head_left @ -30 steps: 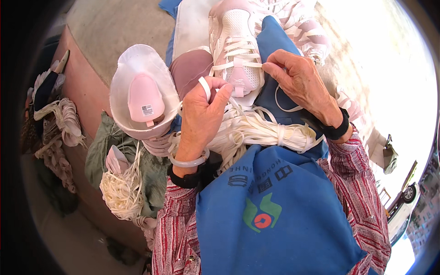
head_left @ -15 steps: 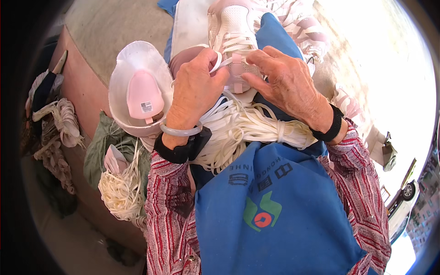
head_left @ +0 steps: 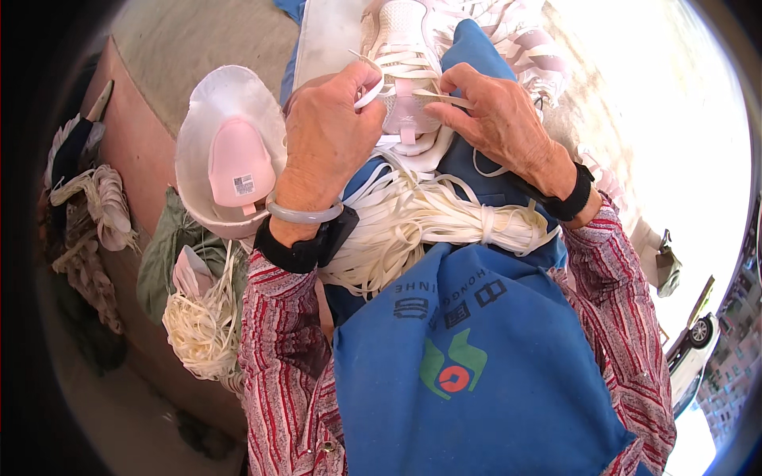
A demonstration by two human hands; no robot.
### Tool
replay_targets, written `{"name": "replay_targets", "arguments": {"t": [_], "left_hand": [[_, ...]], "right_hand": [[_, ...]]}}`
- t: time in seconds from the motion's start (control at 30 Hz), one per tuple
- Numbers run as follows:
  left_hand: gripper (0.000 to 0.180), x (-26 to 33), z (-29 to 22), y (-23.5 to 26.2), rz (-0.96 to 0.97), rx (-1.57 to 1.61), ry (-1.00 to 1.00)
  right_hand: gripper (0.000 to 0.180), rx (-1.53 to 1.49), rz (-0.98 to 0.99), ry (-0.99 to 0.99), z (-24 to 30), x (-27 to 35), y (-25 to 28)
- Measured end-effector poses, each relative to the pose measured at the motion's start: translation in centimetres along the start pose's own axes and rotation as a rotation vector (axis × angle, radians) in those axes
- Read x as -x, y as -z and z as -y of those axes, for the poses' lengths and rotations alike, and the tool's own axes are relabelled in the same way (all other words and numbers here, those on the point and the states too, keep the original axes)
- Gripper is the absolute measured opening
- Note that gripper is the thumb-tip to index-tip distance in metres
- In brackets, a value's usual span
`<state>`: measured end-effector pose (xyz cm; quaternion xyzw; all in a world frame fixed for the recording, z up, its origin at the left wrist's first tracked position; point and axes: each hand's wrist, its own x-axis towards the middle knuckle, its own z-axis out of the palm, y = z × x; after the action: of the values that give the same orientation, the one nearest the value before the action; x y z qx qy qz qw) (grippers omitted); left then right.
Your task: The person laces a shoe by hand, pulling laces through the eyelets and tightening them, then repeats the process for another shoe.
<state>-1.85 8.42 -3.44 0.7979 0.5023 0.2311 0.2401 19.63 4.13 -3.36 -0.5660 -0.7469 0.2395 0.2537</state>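
A white and pink sneaker (head_left: 405,71) lies in front of me, its pink tongue (head_left: 406,115) turned toward me. Cream shoelace (head_left: 403,59) crosses the shoe in several rows. At the left side of the lacing, my left hand (head_left: 329,127) pinches a loop of the lace between thumb and fingers. On the other side, my right hand (head_left: 500,119) grips a lace end (head_left: 444,98) that runs from the shoe's eyelet area. A thick bundle of cream shoelaces (head_left: 429,218) lies across my lap, just below the shoe.
Left of me stands a white bowl-like container (head_left: 190,151) holding a pink insole-shaped piece (head_left: 242,163). A tangle of laces (head_left: 198,337) hangs below it. More sneakers (head_left: 540,59) are piled at the far right. A blue apron (head_left: 476,381) covers my lap.
My right hand has closed on a lace end and pulls it out to the right. My left hand has shifted slightly left and up with its lace loop.
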Motion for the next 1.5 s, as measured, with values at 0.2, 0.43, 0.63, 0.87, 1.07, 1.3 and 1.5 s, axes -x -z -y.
{"name": "replay_targets", "arguments": {"t": [0.2,0.43,0.63,0.87,1.07,1.3,1.5], "left_hand": [[0.023,-0.1,-1.4,0.6,0.105,-0.139,0.023],[0.017,-1.6,-2.0,1.0,0.236,-0.325,-0.085],[0.015,-2.4,-1.2,0.6,0.297,-0.271,-0.117],[0.013,-2.6,-1.2,0.8,0.363,-0.053,-0.048],[0.009,-2.2,-0.9,-0.7,0.163,-0.043,-0.161],[0.014,-1.4,-0.1,-0.3,0.168,0.094,-0.183],[0.010,-1.9,-0.2,-0.5,0.241,0.092,-0.174]], "right_hand": [[0.017,0.047,-0.006,0.041,0.2,-0.4,0.1],[0.012,0.095,-0.002,0.098,1.1,-0.6,0.7],[0.010,0.134,0.127,0.022,1.0,-0.8,0.7],[0.018,0.378,0.119,0.554,-1.0,-1.1,3.8],[0.009,0.110,0.044,0.230,-1.2,0.1,2.3],[0.008,-0.165,0.036,0.048,-1.2,0.1,1.7],[0.010,-0.211,0.039,0.044,-0.1,0.0,1.6]]}}
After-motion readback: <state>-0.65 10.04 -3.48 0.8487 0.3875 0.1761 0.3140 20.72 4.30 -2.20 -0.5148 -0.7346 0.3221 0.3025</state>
